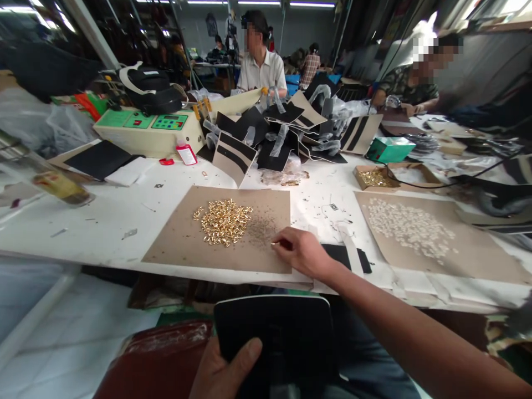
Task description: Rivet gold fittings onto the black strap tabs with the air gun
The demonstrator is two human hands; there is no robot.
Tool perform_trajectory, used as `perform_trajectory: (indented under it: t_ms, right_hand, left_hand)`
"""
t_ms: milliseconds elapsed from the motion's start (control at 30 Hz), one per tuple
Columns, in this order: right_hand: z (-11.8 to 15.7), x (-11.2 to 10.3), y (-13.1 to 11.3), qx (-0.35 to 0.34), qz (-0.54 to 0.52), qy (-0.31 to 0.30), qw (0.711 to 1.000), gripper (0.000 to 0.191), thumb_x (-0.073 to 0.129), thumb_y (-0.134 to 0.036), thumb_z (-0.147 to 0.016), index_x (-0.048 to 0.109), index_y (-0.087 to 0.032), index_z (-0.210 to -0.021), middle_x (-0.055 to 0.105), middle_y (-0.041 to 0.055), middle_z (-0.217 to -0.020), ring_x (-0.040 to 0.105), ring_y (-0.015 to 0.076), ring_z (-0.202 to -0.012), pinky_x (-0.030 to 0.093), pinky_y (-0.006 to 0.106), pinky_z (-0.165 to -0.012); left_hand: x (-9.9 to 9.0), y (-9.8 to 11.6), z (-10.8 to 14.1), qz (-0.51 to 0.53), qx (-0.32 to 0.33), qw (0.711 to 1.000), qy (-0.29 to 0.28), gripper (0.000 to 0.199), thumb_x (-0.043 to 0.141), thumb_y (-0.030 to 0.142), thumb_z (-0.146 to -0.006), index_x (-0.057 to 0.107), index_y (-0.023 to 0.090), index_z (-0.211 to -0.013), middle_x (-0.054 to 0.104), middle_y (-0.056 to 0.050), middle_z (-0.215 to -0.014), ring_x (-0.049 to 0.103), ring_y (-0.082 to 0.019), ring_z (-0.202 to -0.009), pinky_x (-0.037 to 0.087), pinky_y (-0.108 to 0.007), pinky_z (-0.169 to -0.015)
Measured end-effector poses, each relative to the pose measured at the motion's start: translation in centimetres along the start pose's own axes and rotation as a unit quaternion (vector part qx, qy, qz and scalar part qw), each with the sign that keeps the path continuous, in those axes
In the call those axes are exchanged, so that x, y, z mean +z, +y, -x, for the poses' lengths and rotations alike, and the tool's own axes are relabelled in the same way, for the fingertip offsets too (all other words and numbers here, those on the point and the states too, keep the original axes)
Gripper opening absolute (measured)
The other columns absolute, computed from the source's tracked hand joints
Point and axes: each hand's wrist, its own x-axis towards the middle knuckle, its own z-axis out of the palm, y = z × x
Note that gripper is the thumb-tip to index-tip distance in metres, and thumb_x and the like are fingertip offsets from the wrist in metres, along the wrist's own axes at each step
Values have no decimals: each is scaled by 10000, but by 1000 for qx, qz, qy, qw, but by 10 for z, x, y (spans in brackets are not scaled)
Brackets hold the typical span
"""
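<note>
On my lap, my left hand (228, 368) grips a black panel (286, 327) with a pale edge, thumb on top. Beyond the table's front edge, my right hand (297, 249) hovers at or touches a sheet of brown cardboard (174, 244), fingers pinched. Something tiny and bright shows at its fingertips, too small to name. Just left of those fingers lie scattered small dark bits (261, 230), perhaps screws. Further left is a heap of shiny gold metal fittings (224, 221). Under my right wrist lie a black strip (338, 255) and a white strip (353, 249).
Small white pieces (411, 227) cover another cardboard sheet at right. Behind stand open boxes (376, 177), a green box (390, 148), and piled black and beige panels (274, 138). A cream machine (145, 130), a red-white bottle (185, 152) and a jar (62, 185) are left. Co-workers sit opposite.
</note>
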Motion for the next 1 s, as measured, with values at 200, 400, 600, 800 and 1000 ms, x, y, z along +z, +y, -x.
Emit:
perform_trajectory:
  t_ms: [200,400,600,800,1000]
  right_hand:
    - [66,-57,84,67,105,62,990,173,622,-293,-976,781,-227,-955,723,27,-907,661,166,-750,459,277,-692]
    - [81,-50,97,-53,146,74,985,199,594,-242,-1024,790,-228,-1054,757,61,-990,701,198,-877,506,293,-765]
    - [100,-46,101,-113,78,110,984,165,630,-225,-1011,785,-248,-1062,767,74,-1016,699,228,-903,563,392,-824]
    - [104,-47,98,-23,-7,150,988,138,640,-259,-1000,768,-240,-1048,734,75,-1039,703,224,-957,579,372,-865]
    - [87,-51,95,-4,41,83,996,153,639,-266,-1009,788,-231,-1001,741,66,-1004,680,239,-968,554,384,-890]
  left_hand:
    - [12,4,-25,16,15,1000,-20,549,942,437,-676,780,125,-1097,838,-128,-995,782,-382,-1018,649,-437,-891]
    - [26,-1,-18,-3,9,1000,-29,538,926,452,-694,797,121,-1098,835,-148,-1026,771,-409,-1047,646,-458,-895]
    - [31,-4,-8,9,11,1000,-8,537,932,431,-681,803,123,-1101,833,-148,-1051,755,-418,-1095,648,-446,-895]
    - [40,1,-4,-18,8,1000,-3,521,942,456,-664,809,122,-1041,838,-140,-1005,790,-391,-974,657,-422,-840]
    - [41,1,-1,-23,19,999,-15,533,932,454,-681,804,128,-1083,836,-143,-1003,785,-390,-995,655,-404,-830]
